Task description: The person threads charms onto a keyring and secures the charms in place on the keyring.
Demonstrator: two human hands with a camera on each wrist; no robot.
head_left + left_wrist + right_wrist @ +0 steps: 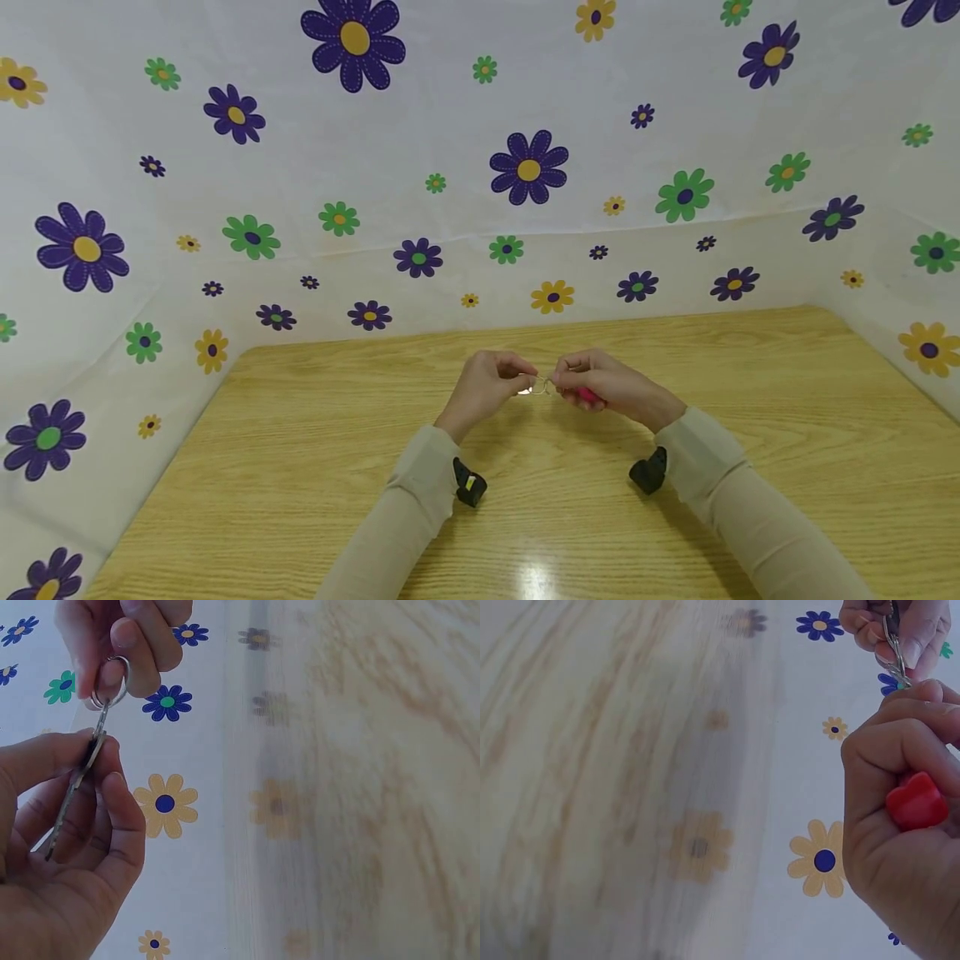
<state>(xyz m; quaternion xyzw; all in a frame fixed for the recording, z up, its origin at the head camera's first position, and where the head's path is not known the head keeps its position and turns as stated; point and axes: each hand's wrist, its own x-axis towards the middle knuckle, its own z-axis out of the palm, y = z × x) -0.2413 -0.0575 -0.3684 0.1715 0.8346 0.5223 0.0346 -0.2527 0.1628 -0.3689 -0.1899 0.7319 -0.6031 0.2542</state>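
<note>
Over the middle of the table my left hand (483,387) pinches a metal key (66,806) between thumb and fingers. The key's blade points down toward the palm in the left wrist view. A silver key ring (127,677) joins the top of the key, and the fingertips of my right hand (611,385) pinch the far side of that ring. Tucked under the curled fingers of the right hand is a red object (916,802) with a rounded, lobed end. The rest of it is hidden in the palm, so its kind cannot be told.
Beneath both hands spreads a wood-grain table (322,417). White cloth (420,142) with purple, green and yellow flowers stands behind it and along both sides. A black wrist camera (470,483) sits under the left cuff, another camera (648,472) under the right.
</note>
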